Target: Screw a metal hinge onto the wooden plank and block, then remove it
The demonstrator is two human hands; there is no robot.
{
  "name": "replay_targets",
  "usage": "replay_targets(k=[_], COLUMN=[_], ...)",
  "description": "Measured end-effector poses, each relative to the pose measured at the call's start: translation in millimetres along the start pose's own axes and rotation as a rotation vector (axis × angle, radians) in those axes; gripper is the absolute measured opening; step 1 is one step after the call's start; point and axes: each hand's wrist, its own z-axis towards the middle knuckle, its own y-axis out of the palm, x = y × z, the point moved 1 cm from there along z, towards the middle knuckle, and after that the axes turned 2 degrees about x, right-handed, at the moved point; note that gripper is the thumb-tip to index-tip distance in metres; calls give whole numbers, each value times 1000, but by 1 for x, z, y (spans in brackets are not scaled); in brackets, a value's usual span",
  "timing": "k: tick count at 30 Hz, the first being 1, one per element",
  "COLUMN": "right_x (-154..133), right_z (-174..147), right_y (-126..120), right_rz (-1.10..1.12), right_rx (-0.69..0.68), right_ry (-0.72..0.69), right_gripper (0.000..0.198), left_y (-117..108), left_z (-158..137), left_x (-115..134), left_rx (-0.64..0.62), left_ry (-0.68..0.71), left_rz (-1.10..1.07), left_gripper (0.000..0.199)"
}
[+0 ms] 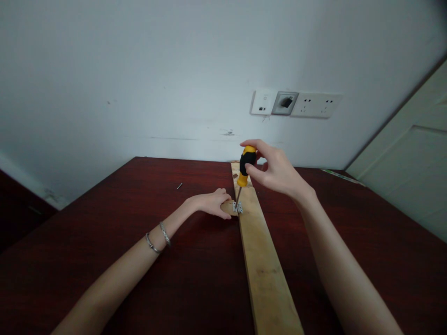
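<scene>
- The right hand (270, 167) has its fingers wrapped around the handle of the screwdriver (247, 163), yellow plastic with a black grip band.
- The screwdriver leans slightly, its slim metal shaft pointing down to the hinge (239, 207).
- The hinge is pale metal with small holes, lying across the join of block and plank, nearer the counter's far edge than its near edge.
- The left hand (213, 204) has its fingers grasping the block (226, 208), a small piece of light wood against the plank's left side.
- The plank (261, 256) is long, flat, pale wood with darker blotches, running from the counter's far edge toward its near edge.
- The counter (181, 270) is dark red with a wood-like grain.
- A thin metallic pin (179, 185) lies near the far edge, left of the plank.
- 2 silvery bracelets (165, 233) circle the left wrist.
</scene>
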Motion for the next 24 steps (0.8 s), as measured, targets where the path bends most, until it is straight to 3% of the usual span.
replay_targets(k=[6,12,19,24], right_x=[0,2,1,0], right_z=[2,-1,1,0], right_y=[0,-2,0,-1], right_rz=[2,24,-87,-13], right_rx=[38,10,36,20], right_ry=[-57,27,-17,-9], right_gripper=[38,52,43,44], left_y=[-1,1,0,1], left_z=[-1,1,0,1], left_x=[2,-1,0,-1], left_rx=[-8,-3,0,-2], left_ry=[-13,9,-14,-1], left_rz=[16,2,14,16], left_gripper=[66,66,68,67])
